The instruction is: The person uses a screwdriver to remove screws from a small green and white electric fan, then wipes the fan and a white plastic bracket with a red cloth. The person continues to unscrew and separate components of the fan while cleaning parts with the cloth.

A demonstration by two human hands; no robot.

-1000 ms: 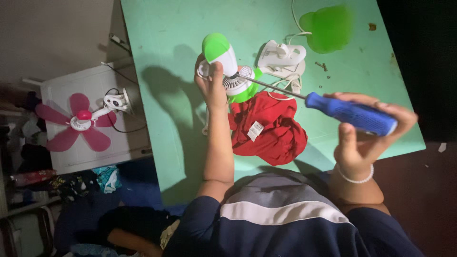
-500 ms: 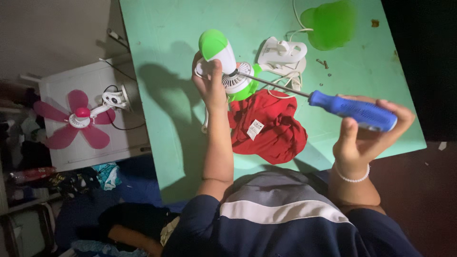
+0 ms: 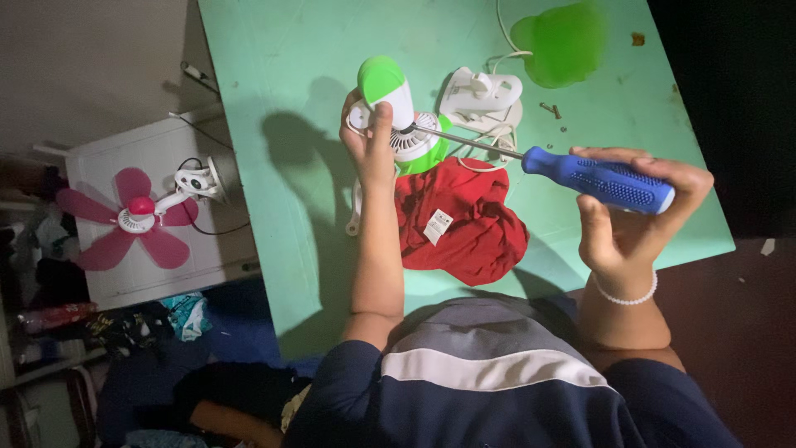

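My left hand (image 3: 371, 141) grips a small green and white fan motor housing (image 3: 396, 112) and holds it above the mint green table (image 3: 282, 91). My right hand (image 3: 634, 220) is wrapped around the blue handle of a long screwdriver (image 3: 599, 180). Its metal shaft runs left and its tip meets the white vented part of the housing. A crumpled red cloth (image 3: 460, 220) lies on the table just below the housing.
A white fan base with a cord (image 3: 485, 95) lies behind the housing. A green fan blade (image 3: 564, 41) rests at the table's far edge, with loose screws (image 3: 550, 109) near it. A pink fan (image 3: 137, 217) lies on a white cabinet to the left.
The screwdriver has shifted slightly left and up with my right hand. My left hand keeps the housing in nearly the same place.
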